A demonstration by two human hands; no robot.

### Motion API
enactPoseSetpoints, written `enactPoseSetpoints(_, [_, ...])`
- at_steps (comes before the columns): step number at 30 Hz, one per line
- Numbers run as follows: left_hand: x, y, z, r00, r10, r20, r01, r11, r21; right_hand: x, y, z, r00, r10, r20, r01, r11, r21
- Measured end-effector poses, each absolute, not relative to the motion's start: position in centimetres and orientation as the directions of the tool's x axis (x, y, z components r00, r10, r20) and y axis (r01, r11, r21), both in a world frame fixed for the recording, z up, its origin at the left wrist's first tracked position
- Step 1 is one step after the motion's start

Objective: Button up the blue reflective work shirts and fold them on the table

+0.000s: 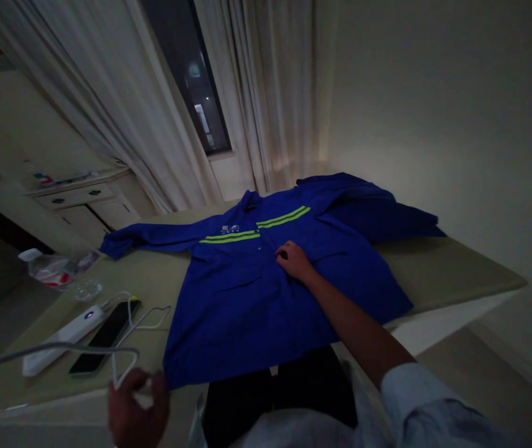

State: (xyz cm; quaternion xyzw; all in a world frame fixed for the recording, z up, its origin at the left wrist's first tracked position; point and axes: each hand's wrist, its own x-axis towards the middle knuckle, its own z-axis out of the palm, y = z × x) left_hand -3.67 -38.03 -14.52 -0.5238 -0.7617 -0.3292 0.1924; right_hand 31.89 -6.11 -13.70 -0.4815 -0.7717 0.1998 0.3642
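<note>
A blue work jacket (pixel 242 317) lies spread on the table, front up, with yellow-green stripes across the chest and a white logo. My right hand (pixel 295 260) rests on the middle of its front, beside the button placket, with thumb and fingers curled together in a pinch on the cloth. Close by the jacket's lower left corner is my left hand (pixel 137 407), slightly blurred. Its fingers are bent, and a gap shows between them and the thumb. The thumb side is right beside the hem; whether it touches the cloth is unclear.
On the left of the table (pixel 462 267) lie a black phone (pixel 102 342), a white power strip (pixel 65 339) and a pale cable (pixel 130 323). A clear plastic bottle (pixel 58 270) lies tilted behind them. Curtains (pixel 266 93) and a wall stand beyond.
</note>
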Motion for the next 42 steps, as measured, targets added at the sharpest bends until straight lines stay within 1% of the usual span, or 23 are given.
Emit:
enactPoseSetpoints(1, [-1.0,-38.3,-14.4,-0.185,0.656,0.732,0.962,-0.030,0.270,31.8,-6.2,-13.7,-0.285,0.885,0.369,0.595,0.465,-0.655])
enactPoseSetpoints(2, [1.8,-38.1,-13.9,-0.002,0.614,0.789,0.950,-0.244,0.193,31.8,-6.2,-13.7,-0.300,0.880,0.368,0.595,0.474,-0.649])
enactPoseSetpoints(3, [4.4,-37.5,-13.0,0.190,0.549,0.814,0.902,-0.425,0.076,31.8,-6.3,-13.7,-0.312,0.877,0.364,0.597,0.480,-0.643])
enactPoseSetpoints(4, [6.9,-36.4,-11.7,0.385,0.466,0.797,0.805,-0.591,-0.043,31.7,-6.4,-13.7,-0.318,0.878,0.358,0.604,0.479,-0.638])
enactPoseSetpoints(5, [9.3,-34.8,-10.2,0.515,0.381,0.767,0.717,-0.683,-0.142,31.7,-6.5,-13.7,-0.315,0.881,0.351,0.614,0.472,-0.633])
enactPoseSetpoints(6, [11.3,-32.7,-8.7,0.593,0.345,0.727,0.657,-0.730,-0.190,31.7,-6.6,-13.6,-0.307,0.887,0.346,0.626,0.462,-0.629])
enactPoseSetpoints(7, [13.2,-30.2,-7.3,0.646,0.399,0.651,0.634,-0.755,-0.166,31.7,-6.6,-13.5,-0.301,0.891,0.340,0.636,0.453,-0.625])
enactPoseSetpoints(8, [14.8,-27.4,-6.0,0.642,0.550,0.535,0.687,-0.723,-0.081,31.7,-6.7,-13.2,-0.300,0.895,0.330,0.647,0.445,-0.619])
enactPoseSetpoints(9, [16.1,-24.4,-5.0,0.539,0.761,0.361,0.812,-0.584,0.018,31.7,-6.7,-13.0,-0.302,0.900,0.315,0.661,0.435,-0.612])
enactPoseSetpoints(10, [17.1,-21.5,-4.3,0.355,0.915,0.192,0.923,-0.376,0.086,31.7,-6.7,-12.6,-0.306,0.905,0.295,0.676,0.425,-0.602])
enactPoseSetpoints(12, [18.4,-16.2,-3.8,0.171,0.976,0.134,0.975,-0.187,0.117,31.5,-6.6,-12.0,-0.302,0.922,0.244,0.712,0.388,-0.585])
enactPoseSetpoints(14, [18.9,-12.6,-4.5,0.059,0.989,0.138,0.986,-0.080,0.150,31.3,-6.5,-11.8,-0.269,0.942,0.200,0.744,0.335,-0.579])
enactPoseSetpoints(16, [18.8,-10.6,-6.1,-0.002,0.987,0.163,0.982,-0.030,0.188,31.1,-6.3,-12.1,-0.233,0.953,0.195,0.758,0.303,-0.578])
enactPoseSetpoints(20, [17.9,-9.7,-9.7,-0.002,0.977,0.211,0.963,-0.055,0.262,31.0,-6.2,-13.4,-0.220,0.934,0.281,0.748,0.347,-0.566])
enactPoseSetpoints(22, [17.4,-9.7,-10.6,0.002,0.975,0.220,0.955,-0.067,0.288,30.9,-6.4,-13.6,-0.216,0.930,0.297,0.750,0.353,-0.560])
enactPoseSetpoints(25, [17.2,-9.8,-11.0,-0.042,0.972,0.232,0.954,-0.030,0.297,30.6,-7.2,-13.3,-0.205,0.933,0.296,0.771,0.340,-0.538])
enactPoseSetpoints(29, [17.3,-10.2,-10.9,-0.113,0.959,0.260,0.956,0.033,0.293,30.2,-7.9,-12.8,-0.233,0.925,0.300,0.801,0.358,-0.480])
enactPoseSetpoints(32, [17.0,-10.0,-11.0,-0.116,0.958,0.261,0.943,0.024,0.333,30.1,-8.0,-13.0,-0.248,0.911,0.331,0.806,0.383,-0.451])
enactPoseSetpoints(34, [16.6,-9.8,-11.1,-0.100,0.963,0.251,0.928,-0.001,0.372,30.2,-7.8,-13.1,-0.255,0.895,0.366,0.783,0.413,-0.465])
enactPoseSetpoints(36, [16.3,-9.6,-11.2,-0.086,0.965,0.248,0.913,-0.023,0.407,30.3,-7.7,-13.2,-0.265,0.875,0.404,0.734,0.455,-0.504])
enactPoseSetpoints(39, [16.2,-9.5,-11.3,-0.084,0.964,0.253,0.896,-0.039,0.443,30.6,-7.6,-13.3,-0.270,0.849,0.454,0.658,0.507,-0.557])
enactPoseSetpoints(42, [16.3,-9.5,-11.4,-0.075,0.964,0.255,0.880,-0.056,0.471,30.7,-7.4,-13.4,-0.261,0.833,0.487,0.621,0.531,-0.576])
